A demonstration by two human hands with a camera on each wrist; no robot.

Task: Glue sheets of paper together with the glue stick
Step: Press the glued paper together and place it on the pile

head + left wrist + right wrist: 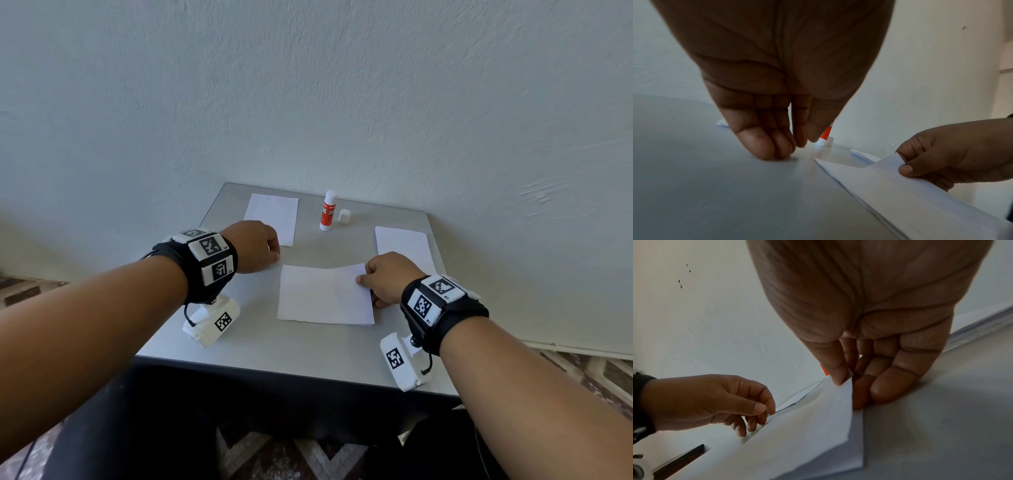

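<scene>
Head view: While the person leans over the small grey square table (239,346), the right hand (387,277) pinches the right edge of the top white paper sheet (322,294), lifting it off the sheet beneath, near the table's middle.
Left hand (255,245): curled fingers, fingertips down just left of that sheet.
Glue stick: the white-and-orange glue stick (328,210) stands upright and uncapped by the wall, its white cap (344,216) just beside it, between two more paper stacks.
Left wrist view: the left hand's fingertips (766,146) touch bare tabletop, holding nothing.
Right wrist view: thumb (835,368) and fingers grip the raised sheet corner (846,386).
</scene>
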